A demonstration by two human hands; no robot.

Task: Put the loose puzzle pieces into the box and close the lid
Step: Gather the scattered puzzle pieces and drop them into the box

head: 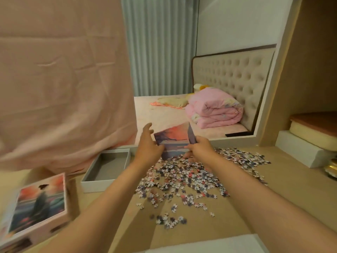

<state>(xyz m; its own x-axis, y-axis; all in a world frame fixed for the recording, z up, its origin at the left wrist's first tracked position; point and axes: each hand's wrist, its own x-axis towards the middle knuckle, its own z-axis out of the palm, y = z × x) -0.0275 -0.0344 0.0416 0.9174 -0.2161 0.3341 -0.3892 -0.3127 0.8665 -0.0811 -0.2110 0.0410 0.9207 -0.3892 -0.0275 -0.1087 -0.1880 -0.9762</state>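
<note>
A wide heap of loose puzzle pieces (184, 179) lies spread over the beige table. Above its far edge, both hands hold a folded picture card (173, 138) showing an orange and blue scene. My left hand (147, 146) grips the card's left edge with the thumb on its front and the fingers stretched up behind it. My right hand (199, 149) pinches the right edge. The open box (94, 187), white outside and grey inside, sits empty to the left of the heap. Its lid (38, 203), printed with the same picture, lies face up at the near left.
A pink cloth (63, 88) hangs down to the table behind the box. White foam blocks (299, 152) stand at the right edge, and a white slab (209, 243) lies at the near edge. Beyond the table is a bed with a folded pink quilt (215, 110).
</note>
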